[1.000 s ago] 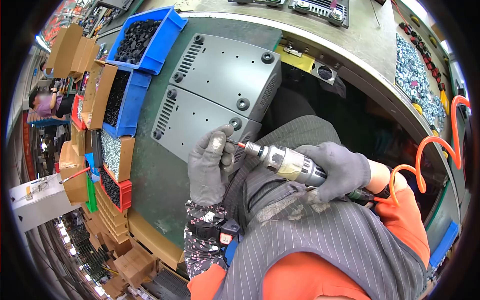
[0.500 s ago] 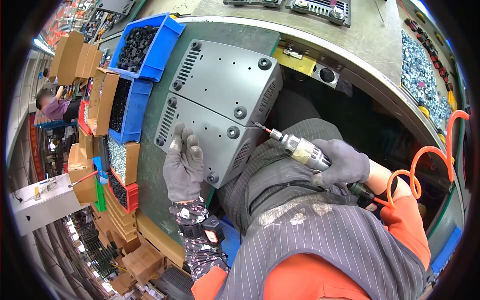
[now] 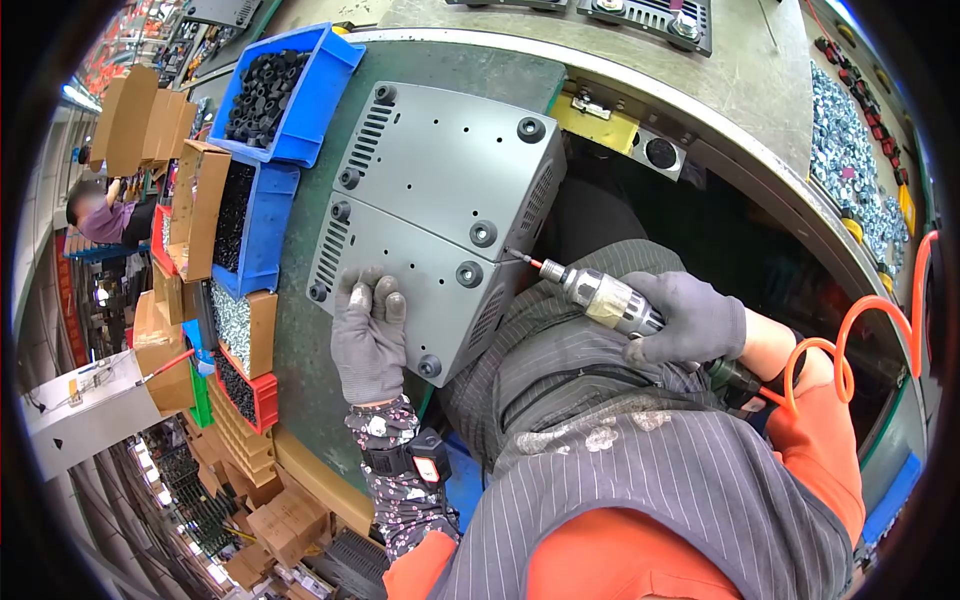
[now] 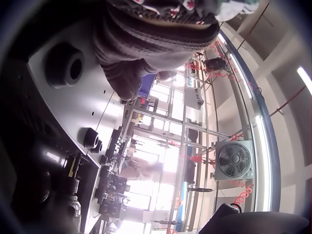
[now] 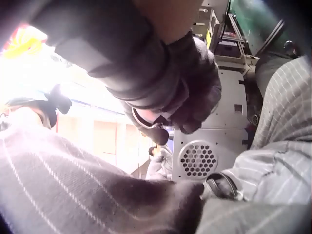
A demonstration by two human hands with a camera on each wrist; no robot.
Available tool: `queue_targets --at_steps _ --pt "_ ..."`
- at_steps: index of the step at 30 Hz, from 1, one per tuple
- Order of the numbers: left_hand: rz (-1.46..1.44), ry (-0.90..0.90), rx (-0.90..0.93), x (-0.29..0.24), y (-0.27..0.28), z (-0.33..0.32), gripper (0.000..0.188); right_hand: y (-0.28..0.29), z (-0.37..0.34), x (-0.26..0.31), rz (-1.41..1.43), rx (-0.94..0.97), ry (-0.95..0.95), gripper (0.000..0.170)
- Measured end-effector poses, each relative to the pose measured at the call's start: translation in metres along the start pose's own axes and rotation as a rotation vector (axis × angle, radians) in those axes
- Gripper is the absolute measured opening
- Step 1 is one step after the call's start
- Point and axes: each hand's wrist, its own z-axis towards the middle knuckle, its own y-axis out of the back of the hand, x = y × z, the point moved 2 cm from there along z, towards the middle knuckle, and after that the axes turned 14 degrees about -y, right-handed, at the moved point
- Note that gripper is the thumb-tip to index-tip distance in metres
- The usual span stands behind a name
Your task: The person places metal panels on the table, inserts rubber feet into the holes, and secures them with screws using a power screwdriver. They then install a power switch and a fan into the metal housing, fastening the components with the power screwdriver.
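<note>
Two grey metal casings, a far one point(image 3: 440, 150) and a near one point(image 3: 385, 248), lie side by side with black rubber feet point(image 3: 469, 273) at their corners. My gloved left hand point(image 3: 370, 335) is at the near casing's left edge, fingers loosely bent and nothing held in them. In the left wrist view its glove point(image 4: 141, 53) overlaps the casing beside a large rubber foot point(image 4: 65, 66). My gloved right hand point(image 3: 690, 318) grips an air screwdriver point(image 3: 610, 300). The driver's bit point(image 3: 520, 256) points at the casings' right side, near the seam between them.
Blue bins of black rubber feet point(image 3: 265, 100) and small dark parts point(image 3: 232, 215) stand along the left, with a carton of screws point(image 3: 232, 315) and a red bin point(image 3: 262, 400). An orange coiled hose point(image 3: 845, 350) runs at the right. Silvery hardware point(image 3: 850, 150) is heaped at upper right.
My left hand has left the driver's bit and moved left to the near casing's edge. The screwdriver has shifted slightly right, still in my right hand. The last half second shows little movement.
</note>
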Motion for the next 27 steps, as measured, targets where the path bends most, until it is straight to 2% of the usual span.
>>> queue_targets --at_steps 4,6,7,9,11,12,13,14,16,17,20,27 --pt "-0.008 0.015 0.001 -0.001 0.003 0.000 0.021 0.006 0.000 0.010 -0.074 0.006 -0.026 0.055" --pt "-0.010 0.035 -0.024 -0.003 0.005 0.000 0.020 0.009 -0.006 0.016 0.078 0.158 -0.229 0.055" --pt "-0.035 0.040 -0.010 -0.004 0.006 -0.001 0.020 0.008 -0.006 0.013 0.074 0.155 -0.221 0.055" --pt "-0.058 0.030 -0.004 -0.010 0.008 -0.004 0.021 0.005 -0.009 0.007 -0.053 0.023 -0.040 0.057" --pt "-0.105 0.149 0.074 -0.013 0.006 -0.013 0.022 0.007 -0.013 0.018 -0.058 0.071 -0.001 0.057" --pt "-0.083 0.148 0.096 -0.014 0.009 -0.015 0.024 0.003 -0.014 0.023 -0.049 0.111 0.019 0.058" --pt "-0.060 0.140 0.034 -0.016 0.004 -0.020 0.025 -0.003 -0.009 0.026 -0.028 0.082 0.199 0.059" --pt "-0.039 0.132 -0.026 -0.016 -0.003 -0.026 0.025 -0.006 -0.005 0.037 -0.024 0.087 0.215 0.059" --pt "-0.027 0.091 -0.005 -0.015 -0.006 -0.032 0.027 -0.012 0.000 0.068 0.050 0.302 0.072 0.059" --pt "-0.063 0.097 0.033 -0.014 -0.002 -0.034 0.028 -0.016 0.004 0.079 0.029 0.330 0.074 0.060" --pt "-0.129 0.081 0.088 -0.016 0.004 -0.041 0.029 -0.038 0.022 0.089 0.062 0.327 0.214 0.062" --pt "-0.317 0.092 0.054 -0.020 0.024 -0.050 0.026 -0.053 0.035 0.109 -0.011 0.427 0.148 0.063"
